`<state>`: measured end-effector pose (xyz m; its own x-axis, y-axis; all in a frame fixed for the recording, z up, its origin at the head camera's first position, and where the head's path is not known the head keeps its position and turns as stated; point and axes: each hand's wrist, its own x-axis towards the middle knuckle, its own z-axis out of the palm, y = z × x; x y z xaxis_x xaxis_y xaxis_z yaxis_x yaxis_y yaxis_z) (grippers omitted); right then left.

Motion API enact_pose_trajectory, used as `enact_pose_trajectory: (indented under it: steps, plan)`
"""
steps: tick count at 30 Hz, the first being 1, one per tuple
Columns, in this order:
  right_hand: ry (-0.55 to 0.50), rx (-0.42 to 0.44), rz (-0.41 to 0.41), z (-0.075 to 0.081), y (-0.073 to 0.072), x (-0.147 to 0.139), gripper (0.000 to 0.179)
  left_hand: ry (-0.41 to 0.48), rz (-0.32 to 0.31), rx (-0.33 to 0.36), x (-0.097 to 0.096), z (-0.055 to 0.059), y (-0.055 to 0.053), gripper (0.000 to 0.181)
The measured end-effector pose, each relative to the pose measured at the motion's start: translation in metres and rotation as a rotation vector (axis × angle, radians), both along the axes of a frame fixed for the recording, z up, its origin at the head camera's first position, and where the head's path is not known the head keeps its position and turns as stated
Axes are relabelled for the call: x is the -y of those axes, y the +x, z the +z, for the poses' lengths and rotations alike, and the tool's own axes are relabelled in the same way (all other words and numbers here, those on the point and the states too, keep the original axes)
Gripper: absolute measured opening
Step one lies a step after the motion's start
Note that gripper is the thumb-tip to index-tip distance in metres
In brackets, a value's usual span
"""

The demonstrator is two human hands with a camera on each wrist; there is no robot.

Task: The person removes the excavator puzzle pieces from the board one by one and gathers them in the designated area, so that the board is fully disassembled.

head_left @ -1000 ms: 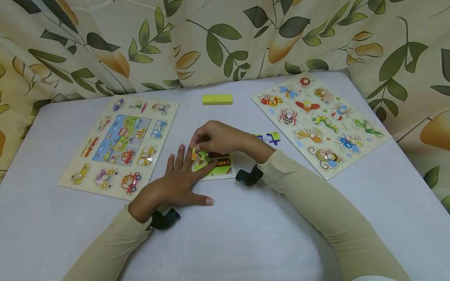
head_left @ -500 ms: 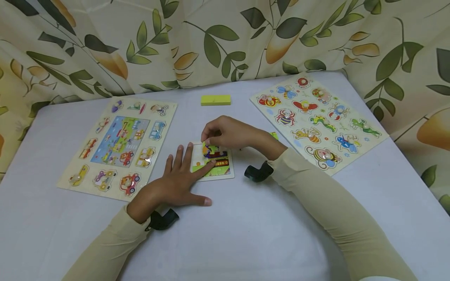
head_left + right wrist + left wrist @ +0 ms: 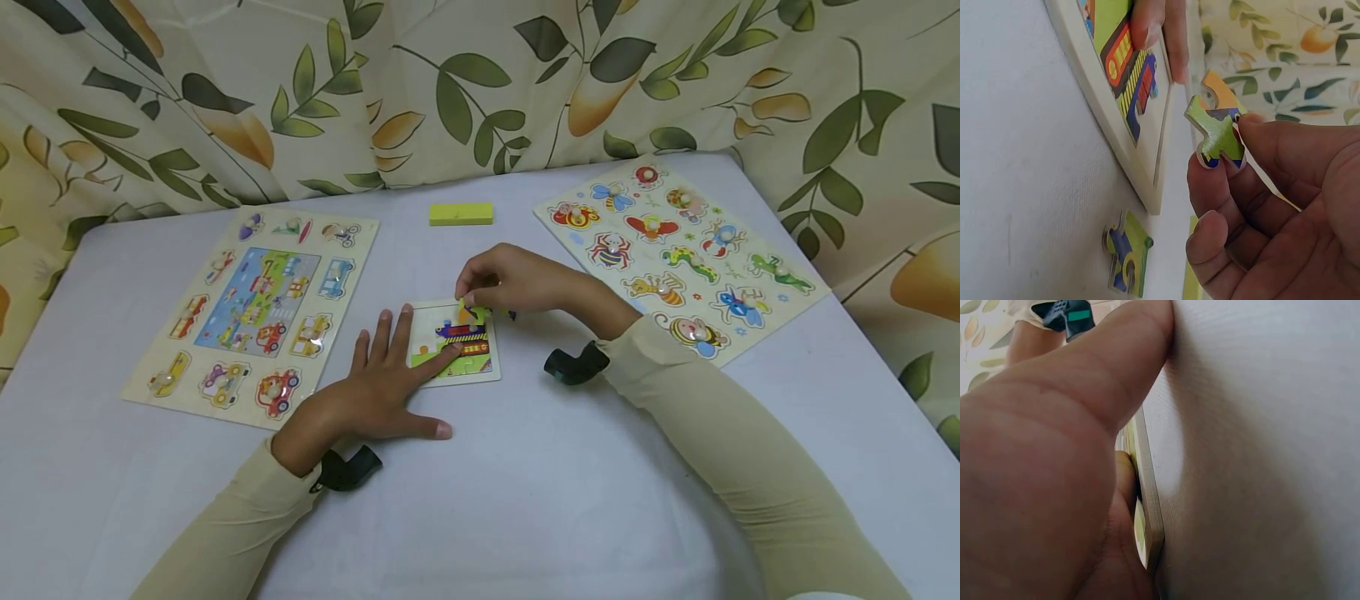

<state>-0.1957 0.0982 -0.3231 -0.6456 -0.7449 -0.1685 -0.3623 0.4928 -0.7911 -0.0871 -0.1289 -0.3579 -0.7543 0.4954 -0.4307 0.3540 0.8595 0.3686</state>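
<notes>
My right hand (image 3: 517,279) pinches a jigsaw piece (image 3: 1216,125) between thumb and fingers. The piece is green, orange and dark blue, tilted above the far right part of a small wooden puzzle tray (image 3: 427,315). Joined pieces (image 3: 465,337) in the tray show a train-like picture in blue, red and yellow; bare backing shows along its far and left sides. My left hand (image 3: 382,383) lies spread over the tray's near left side, forefinger across the joined pieces, thumb out on the tablecloth. Another jigsaw piece (image 3: 1127,255) lies on the cloth beside the tray.
A knobbed vehicle board (image 3: 187,358) lies to the left, partly beside my left wrist. On the right is a knobbed insect board (image 3: 645,258), overlapped by my right sleeve. A yellow-green block (image 3: 461,214) sits at the back, before a leaf-patterned curtain (image 3: 472,92).
My right hand has moved rightward over the tray with the jigsaw piece, uncovering more of the tray. It now hides the loose pieces seen earlier at right. My left hand stays in place.
</notes>
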Motion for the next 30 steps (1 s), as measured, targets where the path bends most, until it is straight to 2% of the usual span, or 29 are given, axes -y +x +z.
enact_pose_trajectory:
  steps: [9, 17, 30]
  plan:
    - [0.032, -0.005, 0.015, 0.002, -0.001, -0.013, 0.010, 0.001, 0.001, -0.002, 0.000, 0.000, 0.000, 0.100]
    - [0.123, 0.026, -0.015, 0.004, 0.000, -0.025, 0.012, 0.009, 0.004, -0.007, 0.000, 0.000, 0.000, 0.101]
    - [0.198, 0.051, 0.056, 0.005, 0.001, -0.035, 0.015, 0.013, 0.001, -0.005, -0.001, 0.002, 0.001, 0.099]
